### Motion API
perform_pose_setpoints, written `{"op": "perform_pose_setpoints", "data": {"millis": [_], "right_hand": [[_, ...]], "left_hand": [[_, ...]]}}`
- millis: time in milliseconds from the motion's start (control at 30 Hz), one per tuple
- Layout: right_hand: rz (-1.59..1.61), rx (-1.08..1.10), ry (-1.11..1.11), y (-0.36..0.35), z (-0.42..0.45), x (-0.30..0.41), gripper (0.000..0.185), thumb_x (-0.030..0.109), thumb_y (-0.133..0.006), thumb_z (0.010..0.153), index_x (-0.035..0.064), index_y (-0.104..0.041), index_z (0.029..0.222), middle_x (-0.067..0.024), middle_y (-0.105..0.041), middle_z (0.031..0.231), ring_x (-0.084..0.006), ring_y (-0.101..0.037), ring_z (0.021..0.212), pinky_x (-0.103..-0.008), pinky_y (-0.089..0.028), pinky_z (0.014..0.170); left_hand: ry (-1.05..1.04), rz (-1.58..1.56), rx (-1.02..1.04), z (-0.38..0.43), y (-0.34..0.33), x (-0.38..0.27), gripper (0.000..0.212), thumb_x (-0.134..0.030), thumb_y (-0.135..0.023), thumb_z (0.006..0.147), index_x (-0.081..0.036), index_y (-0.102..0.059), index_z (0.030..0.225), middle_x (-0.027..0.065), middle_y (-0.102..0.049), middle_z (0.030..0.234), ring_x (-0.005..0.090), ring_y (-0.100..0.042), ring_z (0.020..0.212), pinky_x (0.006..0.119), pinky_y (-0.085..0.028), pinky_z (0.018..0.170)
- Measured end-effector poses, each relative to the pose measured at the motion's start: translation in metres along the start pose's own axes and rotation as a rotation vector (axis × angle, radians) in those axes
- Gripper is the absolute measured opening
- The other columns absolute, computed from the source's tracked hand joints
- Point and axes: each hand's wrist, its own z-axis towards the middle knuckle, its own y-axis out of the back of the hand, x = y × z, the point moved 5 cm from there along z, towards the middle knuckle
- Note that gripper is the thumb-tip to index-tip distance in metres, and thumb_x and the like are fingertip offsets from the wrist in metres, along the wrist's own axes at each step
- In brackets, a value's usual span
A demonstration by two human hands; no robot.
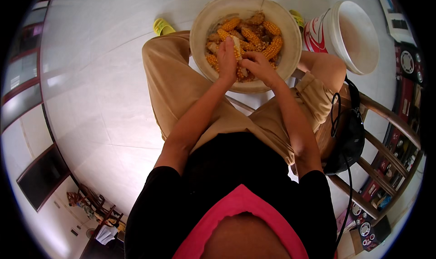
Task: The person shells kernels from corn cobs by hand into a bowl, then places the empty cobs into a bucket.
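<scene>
Over a round, pale plastic tub [201,48] between my knees, my left hand [227,59] is wrapped around a partly shelled corn cob [237,48]. Part of that cob is bare and whitish, while yellow kernels still cover other rows. The fingers of my right hand [259,66] press against the lower end of the same cob. Several dried ears of yellow corn [251,37] lie in the tub below, among husk bits and loose kernels. My fingers hide part of the held cob.
At the right of the tub stands a white plastic bucket [356,37] with red markings. A wooden chair [388,112] carries a black bag [347,139] with a cable at my right side. Yellow sandals [163,26] rest on the pale tiled floor [102,88].
</scene>
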Motion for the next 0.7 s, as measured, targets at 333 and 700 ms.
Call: {"op": "perform_pose_setpoints", "data": {"millis": [333,700], "right_hand": [[-0.204,-0.226,0.149,0.007,0.004,-0.005,0.027,0.019,-0.049,0.067,-0.0078,-0.053,0.067,-0.0177,-0.050,0.055,-0.0214,-0.050,0.052,-0.0330,-0.039,0.051],[-0.284,-0.098,0.117,0.001,-0.001,0.000,0.028,0.024,-0.053,0.074,-0.0038,-0.054,0.080,-0.0059,-0.053,0.065,-0.0109,-0.050,0.058,-0.0236,-0.041,0.049]], "left_hand": [[0.215,-0.121,-0.029,0.002,0.001,0.014,0.031,-0.035,-0.038,0.085,-0.006,-0.045,0.075,0.0002,-0.041,0.067,0.0099,-0.039,0.061,0.027,-0.034,0.054],[0.089,0.007,-0.105,0.006,0.010,0.007,0.033,-0.035,-0.041,0.084,-0.003,-0.046,0.077,0.0011,-0.042,0.069,0.0104,-0.037,0.062,0.027,-0.033,0.056]]}}
